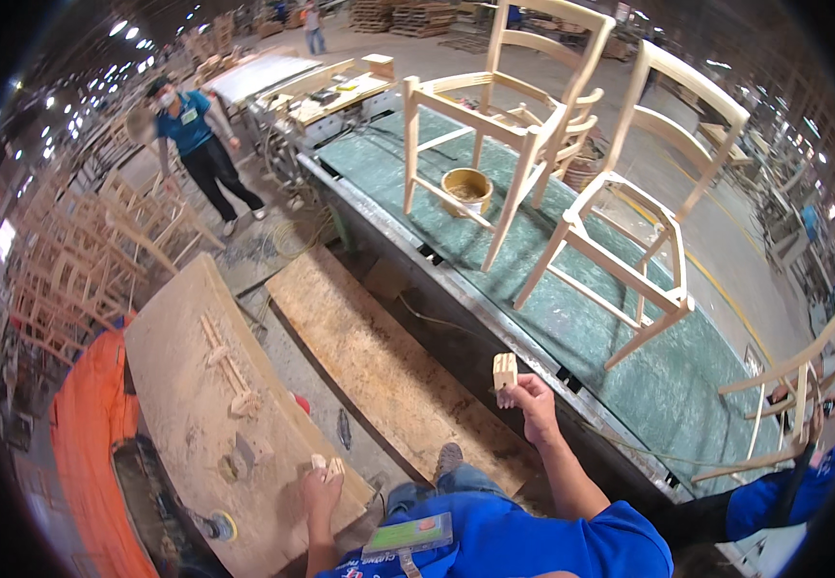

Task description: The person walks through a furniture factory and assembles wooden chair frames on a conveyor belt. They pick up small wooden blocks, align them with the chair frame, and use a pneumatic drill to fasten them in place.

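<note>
Pale wood everywhere, and the right hand is up, raised over the edge of the green-topped workbench, fingers closed around a small grooved wooden block that sticks up above the knuckles. Down low, the left hand sits on the dusty plywood board, fingers curled onto 2 small wooden pieces at the board's near edge; contact there, grip looks loose. More small offcuts and a thin strip lie further up that same board. Between board and bench runs a long chipboard plank on the floor, with the person's shoe resting at its near end.

On the bench, 2 unfinished chair frames stand upright: the near chair frame well beyond the raised block, the far chair frame behind it, and a yellow glue bucket sits under the far one. An orange machine cover flanks the board on the left. Another person in a blue shirt stands far off by stacked chair parts.
</note>
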`<state>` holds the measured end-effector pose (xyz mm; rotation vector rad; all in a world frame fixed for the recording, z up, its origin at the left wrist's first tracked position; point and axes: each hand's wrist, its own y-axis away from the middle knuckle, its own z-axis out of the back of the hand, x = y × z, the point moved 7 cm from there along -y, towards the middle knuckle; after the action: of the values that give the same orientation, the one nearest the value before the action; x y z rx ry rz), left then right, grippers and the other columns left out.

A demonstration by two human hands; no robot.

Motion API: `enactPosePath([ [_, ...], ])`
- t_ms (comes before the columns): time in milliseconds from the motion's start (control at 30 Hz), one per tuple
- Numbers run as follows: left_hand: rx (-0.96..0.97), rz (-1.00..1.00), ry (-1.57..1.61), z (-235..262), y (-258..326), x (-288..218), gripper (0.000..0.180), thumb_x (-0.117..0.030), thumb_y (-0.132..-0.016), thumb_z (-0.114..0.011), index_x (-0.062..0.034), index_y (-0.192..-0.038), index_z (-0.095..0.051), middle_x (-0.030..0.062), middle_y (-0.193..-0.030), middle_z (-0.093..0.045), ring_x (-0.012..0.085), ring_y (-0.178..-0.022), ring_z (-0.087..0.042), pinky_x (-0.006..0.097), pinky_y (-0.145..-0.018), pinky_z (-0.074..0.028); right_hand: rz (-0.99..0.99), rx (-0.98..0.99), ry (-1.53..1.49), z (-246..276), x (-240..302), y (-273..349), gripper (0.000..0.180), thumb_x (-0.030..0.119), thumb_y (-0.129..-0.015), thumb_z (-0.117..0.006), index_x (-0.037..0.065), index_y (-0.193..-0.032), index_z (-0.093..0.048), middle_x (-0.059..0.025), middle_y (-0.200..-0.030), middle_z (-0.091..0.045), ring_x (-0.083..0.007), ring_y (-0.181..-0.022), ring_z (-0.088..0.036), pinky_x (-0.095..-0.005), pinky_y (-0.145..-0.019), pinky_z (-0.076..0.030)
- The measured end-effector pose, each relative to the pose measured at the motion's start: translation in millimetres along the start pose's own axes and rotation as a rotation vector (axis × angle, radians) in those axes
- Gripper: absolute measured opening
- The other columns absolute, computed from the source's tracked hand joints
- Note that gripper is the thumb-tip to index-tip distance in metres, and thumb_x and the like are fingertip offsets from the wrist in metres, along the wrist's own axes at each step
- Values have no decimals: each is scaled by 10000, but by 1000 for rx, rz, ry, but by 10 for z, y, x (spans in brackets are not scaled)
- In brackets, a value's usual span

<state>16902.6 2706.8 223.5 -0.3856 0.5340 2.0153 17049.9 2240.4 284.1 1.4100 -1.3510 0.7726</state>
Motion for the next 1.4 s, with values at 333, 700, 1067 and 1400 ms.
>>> enactPosePath([
  [333, -251, -47, 42, -52, -245, -85, 313, -324, -786, -754, -48, -934, -756, 183, -954, -720, 373, -967, -659, 476, -876, -508, -74, 214, 68, -656, 41, -667, 163, 77, -944, -688, 17, -1088, -644, -59, -962, -706, -120, -808, -648, -290, -756, -516],
  [700, -474, 85, 159, 490, -1705, 48, 275, -269, -785, -787, -50, -937, -722, 143, -968, -691, 344, -987, -648, 454, -881, -497, -91, 612, 324, -2507, -429, -1849, 148, 51, -947, -695, 13, -1074, -632, -70, -949, -712, -118, -805, -640, -281, -755, -518],
  [1067, -709, 701, -26, 1945, -3318, 1555, 339, -331, -795, -696, -39, -956, -756, 186, -1022, -723, 382, -999, -673, 467, -913, -527, -113, 789, 443, -4551, -820, -2917, 206, 58, -936, -717, 14, -1122, -641, -40, -1020, -703, -84, -895, -637, -254, -817, -507],
  [1400, -317, 1008, -22, 1841, -3690, 1947, 498, -388, -830, -703, -44, -1191, -701, 210, -1289, -655, 348, -1227, -612, 492, -1028, -478, -111, 498, 243, -4878, -555, -4392, 63, 107, -935, -664, 59, -965, -635, -30, -839, -670, -105, -725, -614, -258, -648, -480],
])
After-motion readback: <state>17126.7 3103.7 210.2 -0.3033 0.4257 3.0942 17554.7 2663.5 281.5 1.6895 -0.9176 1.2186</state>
